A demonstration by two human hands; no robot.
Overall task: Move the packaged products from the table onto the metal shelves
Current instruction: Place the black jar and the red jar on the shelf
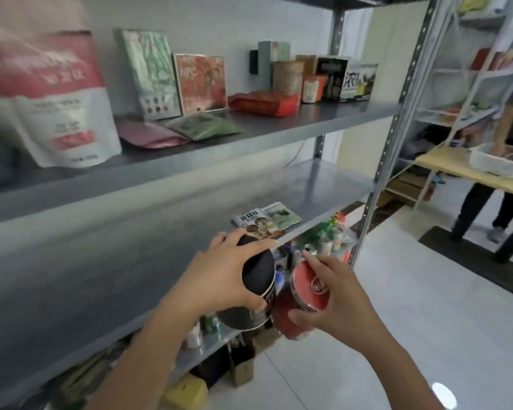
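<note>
Head view, stocking the middle shelf (148, 250). We are carrying two products at once. Our left hand (219, 276) is wrapping fingers and thumb over the domed top of a black canister (258, 269). Our right hand (341, 306) is clasping a red-lidded jar (308, 287), index finger along the lid's rim and thumb under the red body.

The canister is hanging below the left palm, tilted, with its base at the shelf's front lip; whether it is touching the metal we cannot tell. The jar is lying on its side in the right grip, lid facing us, just beside the canister and out in front of the shelf edge.

To do this step well, we are advising one item at a time: bring the canister upright, carry it past the lip onto bare metal short of the flat packets (264, 221), and let go only once the base is sitting flat. The jar is needing a turn to upright before it follows. With the two containers this close, a knock between them is the likeliest fault.
</note>
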